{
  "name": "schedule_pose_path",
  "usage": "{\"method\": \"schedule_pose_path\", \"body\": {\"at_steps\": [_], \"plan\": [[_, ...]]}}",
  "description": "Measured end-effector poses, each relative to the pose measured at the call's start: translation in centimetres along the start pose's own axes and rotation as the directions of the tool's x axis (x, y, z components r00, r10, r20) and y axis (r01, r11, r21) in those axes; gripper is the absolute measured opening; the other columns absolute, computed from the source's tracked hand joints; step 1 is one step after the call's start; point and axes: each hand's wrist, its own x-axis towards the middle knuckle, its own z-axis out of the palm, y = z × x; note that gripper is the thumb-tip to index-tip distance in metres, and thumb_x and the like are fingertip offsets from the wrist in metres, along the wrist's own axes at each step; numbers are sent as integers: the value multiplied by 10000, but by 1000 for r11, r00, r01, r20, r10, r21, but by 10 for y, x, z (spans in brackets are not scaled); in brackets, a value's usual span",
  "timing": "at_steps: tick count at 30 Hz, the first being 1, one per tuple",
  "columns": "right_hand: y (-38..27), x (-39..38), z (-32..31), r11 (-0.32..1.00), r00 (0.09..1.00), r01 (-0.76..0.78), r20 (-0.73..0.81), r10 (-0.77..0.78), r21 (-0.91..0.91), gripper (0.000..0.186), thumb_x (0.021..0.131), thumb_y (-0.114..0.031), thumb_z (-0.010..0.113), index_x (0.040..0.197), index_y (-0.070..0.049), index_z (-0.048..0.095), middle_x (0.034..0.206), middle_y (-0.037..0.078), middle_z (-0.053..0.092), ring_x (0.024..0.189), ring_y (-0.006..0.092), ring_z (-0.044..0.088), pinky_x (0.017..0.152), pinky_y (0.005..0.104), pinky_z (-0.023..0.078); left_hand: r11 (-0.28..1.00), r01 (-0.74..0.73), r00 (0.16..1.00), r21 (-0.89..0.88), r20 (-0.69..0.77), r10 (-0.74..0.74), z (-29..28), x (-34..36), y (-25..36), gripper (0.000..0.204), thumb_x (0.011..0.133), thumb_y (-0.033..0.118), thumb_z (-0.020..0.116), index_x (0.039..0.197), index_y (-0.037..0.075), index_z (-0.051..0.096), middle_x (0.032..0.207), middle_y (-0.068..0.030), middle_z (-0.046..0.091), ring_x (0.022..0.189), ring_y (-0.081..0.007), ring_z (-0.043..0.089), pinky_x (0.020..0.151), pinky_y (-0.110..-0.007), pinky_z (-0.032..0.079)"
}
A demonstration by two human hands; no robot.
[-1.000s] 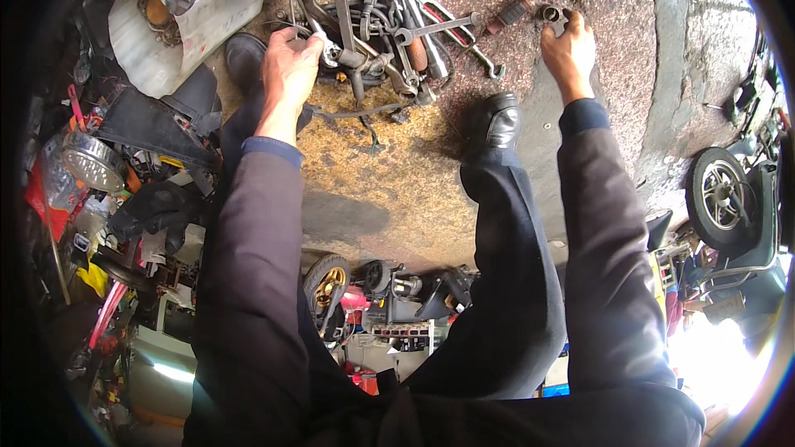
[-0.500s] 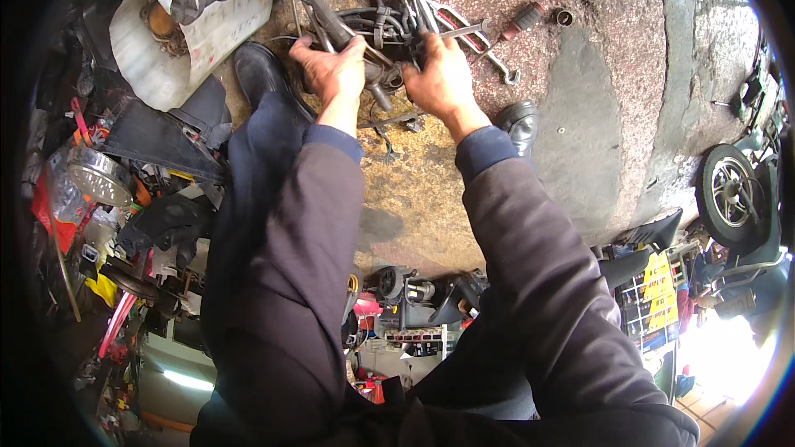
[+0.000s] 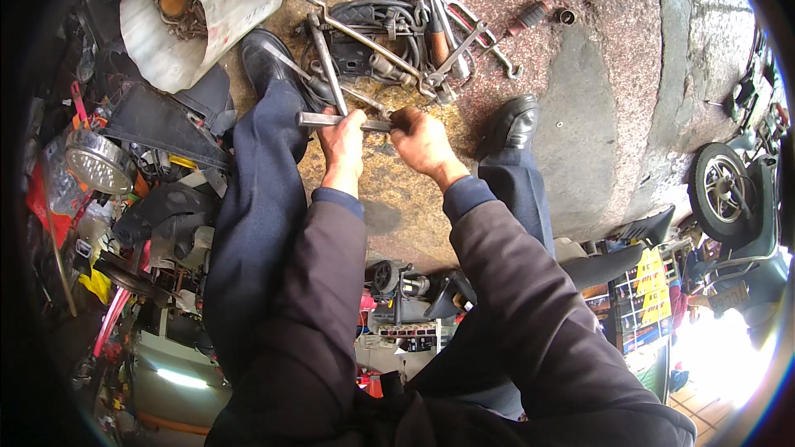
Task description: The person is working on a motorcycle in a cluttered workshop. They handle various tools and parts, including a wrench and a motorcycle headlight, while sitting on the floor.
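Note:
My left hand [image 3: 342, 149] is closed around a short, thick grey metal bar [image 3: 315, 119], held crosswise above the floor between my knees. Its blunt end sticks out past the thumb side. At the bar's other end my right hand [image 3: 421, 142] has its fingers curled in and pressed on it. A long steel rod [image 3: 328, 62] runs up from beside my left hand; whether it joins the bar is unclear. Just beyond lies a heap of tools: a long double-ended wrench [image 3: 356, 33], an open-end wrench [image 3: 458, 54] and a screwdriver with an orange-brown handle [image 3: 438, 41].
A cut white plastic container [image 3: 153, 41] with greasy parts stands at upper left. My shoes [image 3: 269, 62] flank the tools. A red-and-black cylindrical part [image 3: 530, 18] and a small metal ring [image 3: 566, 16] lie to the right. Clutter with a round headlamp [image 3: 99, 161] fills the left; a wheel [image 3: 722, 186] stands far right.
Both hands have drawn back toward me from the tool heap and now hold the metal bar between them. The wrenches and screwdriver they covered are now in plain sight.

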Motion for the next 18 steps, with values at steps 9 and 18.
{"method": "schedule_pose_path", "body": {"at_steps": [9,18], "plan": [[51,64,-128,989,816,-151,-564,130,10,473,771,-167,715,1151,91,602,1018,195,684,863,221,648,792,323,513,987,116,993,107,-43,-112,-5,32,15,189,728,152,696,813,53,560,755,-38,556,646,-127,536,558,-278,443],[20,112,-148,908,830,66,-528,181,414,291,777,-103,743,1004,52,650,894,79,687,741,137,610,682,269,489,862,-48,967,505,-193,166,7,77,25,535,665,232,746,1060,-99,602,1075,-206,629,1023,-273,582,928,-365,438]]}}
